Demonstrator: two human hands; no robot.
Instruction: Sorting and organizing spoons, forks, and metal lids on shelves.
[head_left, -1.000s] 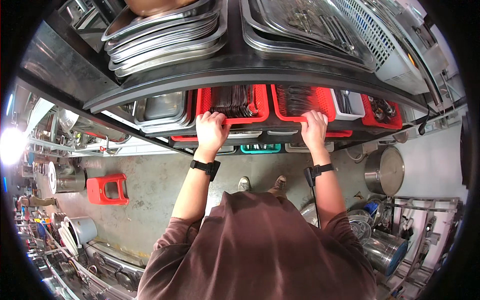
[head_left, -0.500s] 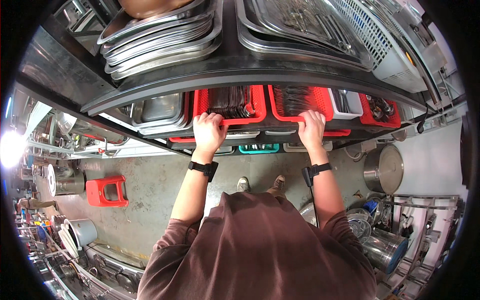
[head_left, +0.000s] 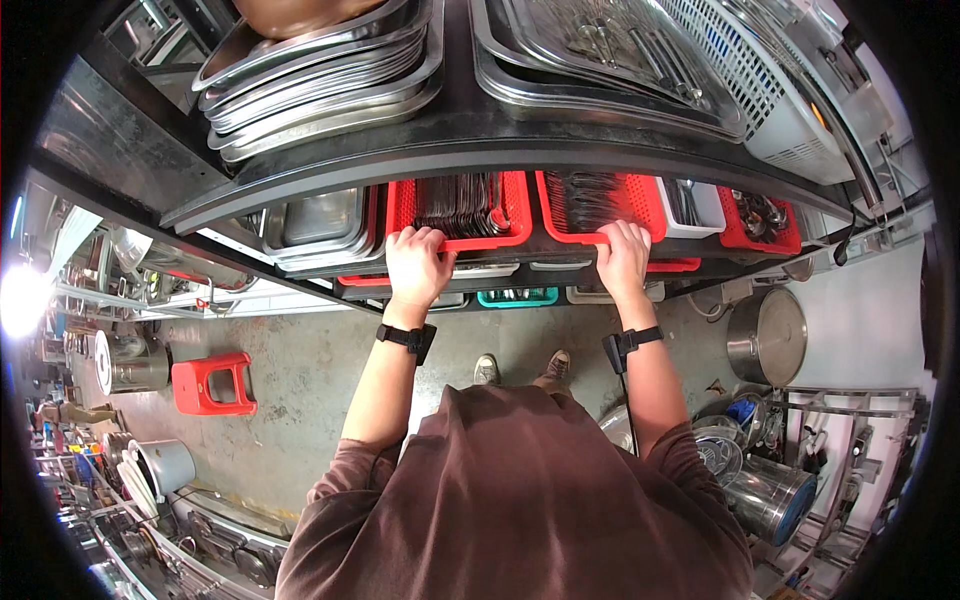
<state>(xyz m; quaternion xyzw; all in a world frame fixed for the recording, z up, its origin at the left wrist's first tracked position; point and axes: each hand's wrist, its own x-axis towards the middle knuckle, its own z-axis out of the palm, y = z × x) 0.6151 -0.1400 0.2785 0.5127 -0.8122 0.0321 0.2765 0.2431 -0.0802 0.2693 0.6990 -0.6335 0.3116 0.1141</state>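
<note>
My left hand (head_left: 418, 265) has its fingers curled over the front rim, near the left corner, of a red plastic basket (head_left: 490, 242). Dark-looking metal cutlery (head_left: 450, 205) lies in that basket in a dense row. On the right, a second red basket (head_left: 572, 237) holds more slim cutlery (head_left: 590, 200); my right hand (head_left: 624, 262) grips its front rim toward the right corner. Both baskets sit on a shelf below the top one, with a gap between them. The rims partly hide behind my fingers, and the upper shelf covers the baskets' far ends.
Stacked metal trays (head_left: 320, 100) and a tray of utensils (head_left: 610, 60) stand on the upper shelf, whose black edge (head_left: 520, 160) overhangs the baskets. Beside them are a white bin (head_left: 712, 218) and another red basket (head_left: 740, 238). A red stool (head_left: 205, 390) stands behind left.
</note>
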